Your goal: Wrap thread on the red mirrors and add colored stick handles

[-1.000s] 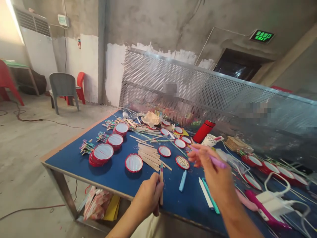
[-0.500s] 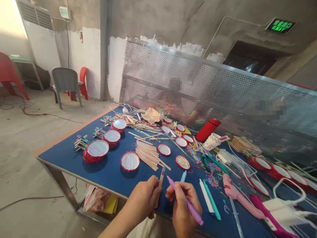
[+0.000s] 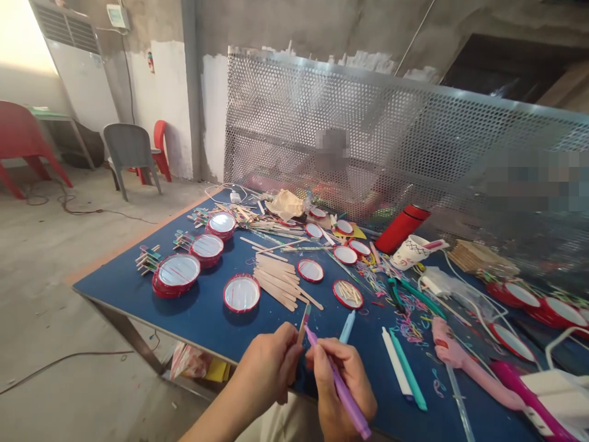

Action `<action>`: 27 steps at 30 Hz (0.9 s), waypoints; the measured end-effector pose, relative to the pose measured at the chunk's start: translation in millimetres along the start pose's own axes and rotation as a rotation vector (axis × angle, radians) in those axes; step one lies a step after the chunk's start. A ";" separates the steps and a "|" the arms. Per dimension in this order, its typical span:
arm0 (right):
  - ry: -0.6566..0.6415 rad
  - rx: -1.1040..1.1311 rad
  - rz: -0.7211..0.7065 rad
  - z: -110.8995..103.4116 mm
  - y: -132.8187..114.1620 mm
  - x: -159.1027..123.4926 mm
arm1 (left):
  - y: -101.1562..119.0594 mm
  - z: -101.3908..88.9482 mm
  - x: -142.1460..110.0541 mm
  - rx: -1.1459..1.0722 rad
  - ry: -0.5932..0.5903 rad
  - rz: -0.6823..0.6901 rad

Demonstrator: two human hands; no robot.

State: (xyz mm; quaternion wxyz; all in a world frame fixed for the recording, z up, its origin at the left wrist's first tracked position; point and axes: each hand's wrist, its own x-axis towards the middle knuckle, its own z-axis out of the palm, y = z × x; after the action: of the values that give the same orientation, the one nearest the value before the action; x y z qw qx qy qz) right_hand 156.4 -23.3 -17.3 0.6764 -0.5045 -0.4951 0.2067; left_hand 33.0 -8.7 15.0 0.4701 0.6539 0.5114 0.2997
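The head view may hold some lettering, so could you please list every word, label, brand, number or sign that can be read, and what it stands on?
No text can be read in this view.
Patterned cup: printed marks, too small to make out as words.
Wall box: pale front panel, too small to read.
Purple marker and red bottle: no lettering can be made out.

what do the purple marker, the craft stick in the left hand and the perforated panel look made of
Purple marker: probably plastic, smooth with a soft sheen.
Craft stick: likely wood, bare and matt tan below its coloured tip.
Perforated panel: apparently metal, grey, with a shiny, reflective top edge.
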 end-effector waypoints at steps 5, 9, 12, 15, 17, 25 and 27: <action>-0.015 -0.028 -0.029 -3.6 6.6 2.6 | -1.8 1.1 0.2 0.013 -0.003 0.007; -0.074 -0.042 -0.085 -9.2 11.5 7.8 | -1.9 1.3 0.8 0.026 -0.003 0.011; -0.075 -0.043 -0.086 -9.5 8.7 8.8 | 0.3 0.6 0.6 0.027 -0.003 0.003; -0.007 -0.021 -0.015 -6.0 -1.4 6.6 | 2.0 0.1 -0.1 0.023 0.009 0.001; 0.022 -0.003 0.033 -2.9 -8.9 4.6 | 1.9 0.1 -0.2 0.017 0.013 0.002; 0.000 0.008 0.036 1.2 -7.1 2.3 | 0.7 0.6 0.3 0.007 0.001 0.001; -0.018 -0.001 0.016 -0.8 -3.5 3.1 | 1.7 0.7 -0.3 0.009 0.006 -0.006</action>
State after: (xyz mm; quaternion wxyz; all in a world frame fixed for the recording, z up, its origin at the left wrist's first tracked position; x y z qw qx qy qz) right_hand 157.7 -22.6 -12.8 0.6699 -0.5069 -0.4976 0.2163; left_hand 34.2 -9.3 16.4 0.4664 0.6538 0.5161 0.2978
